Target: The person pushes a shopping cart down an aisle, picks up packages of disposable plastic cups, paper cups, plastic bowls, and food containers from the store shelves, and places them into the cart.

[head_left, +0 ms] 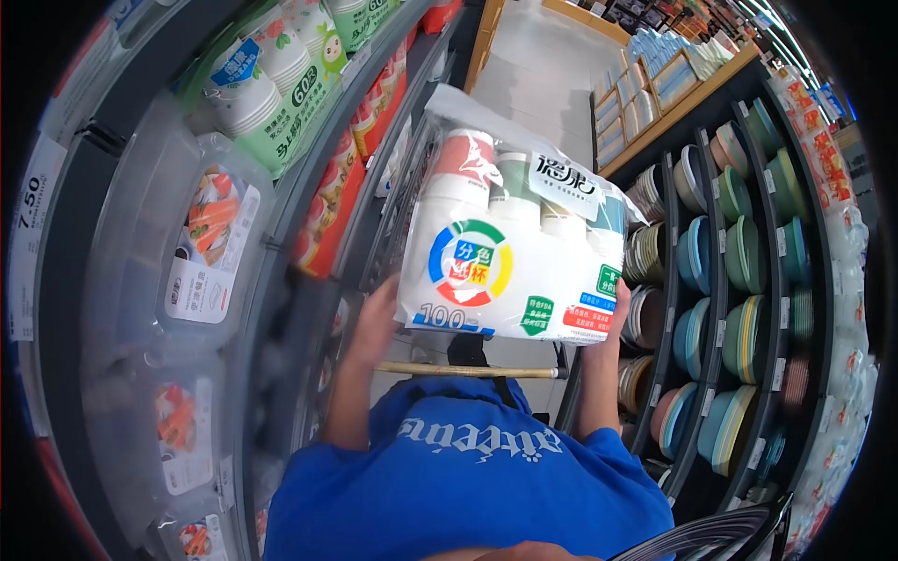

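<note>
A large clear plastic pack of paper cups [510,252] is held up in front of my chest, its printed face toward me. Stacks of cups with red, green, beige and teal bottoms show through the wrap, above a coloured ring and the number 100. My left hand [377,320] grips the pack's lower left side, its fingers partly hidden behind it. At the lower right edge, my right hand [610,323] grips the pack too, with most fingers out of sight.
Shelves of plates and bowls [744,252] line the right. Boxed plastic containers [210,243] and green cup packs [281,84] fill the left shelves. A cart handle [468,370] lies below the pack. Past it runs a tiled aisle [543,70] with a wooden display bin [655,93].
</note>
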`<state>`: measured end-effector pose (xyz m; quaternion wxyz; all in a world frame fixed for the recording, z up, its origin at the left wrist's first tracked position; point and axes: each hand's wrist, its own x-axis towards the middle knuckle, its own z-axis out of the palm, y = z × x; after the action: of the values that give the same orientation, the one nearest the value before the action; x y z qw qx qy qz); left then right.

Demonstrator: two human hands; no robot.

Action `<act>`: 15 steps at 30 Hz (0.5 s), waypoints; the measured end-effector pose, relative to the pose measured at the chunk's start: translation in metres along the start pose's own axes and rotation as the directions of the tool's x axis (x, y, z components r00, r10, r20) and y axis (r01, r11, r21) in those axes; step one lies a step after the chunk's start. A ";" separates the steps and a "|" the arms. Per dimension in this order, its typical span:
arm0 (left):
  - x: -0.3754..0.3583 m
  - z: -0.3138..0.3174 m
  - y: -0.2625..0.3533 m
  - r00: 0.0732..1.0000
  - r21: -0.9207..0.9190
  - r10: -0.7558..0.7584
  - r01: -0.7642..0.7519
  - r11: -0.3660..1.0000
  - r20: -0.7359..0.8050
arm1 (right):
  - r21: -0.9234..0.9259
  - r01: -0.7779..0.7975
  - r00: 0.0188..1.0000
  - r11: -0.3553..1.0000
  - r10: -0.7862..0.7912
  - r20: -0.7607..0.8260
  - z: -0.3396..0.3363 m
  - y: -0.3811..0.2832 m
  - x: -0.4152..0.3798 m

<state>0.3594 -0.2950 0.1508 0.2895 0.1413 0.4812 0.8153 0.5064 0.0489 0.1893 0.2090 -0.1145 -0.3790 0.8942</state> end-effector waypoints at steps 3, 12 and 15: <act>-0.002 0.013 0.007 0.976 0.026 0.218 -0.218 0.976 0.018 | 0.156 -0.031 0.981 0.987 0.060 -0.186 0.019 0.004 -0.002; 0.002 0.045 0.040 0.938 0.127 0.346 -0.342 0.931 -0.018 | 0.225 -0.094 0.962 0.970 0.146 -0.229 0.013 0.016 -0.005; 0.005 0.048 0.036 0.936 0.110 0.352 -0.350 0.930 -0.001 | 0.247 -0.123 0.955 0.961 0.182 -0.234 0.008 0.017 -0.009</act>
<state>0.3682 -0.2716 0.2056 0.1263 0.2321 0.4945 0.8280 0.5064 0.0292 0.1824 0.1977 -0.2325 -0.2329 0.9234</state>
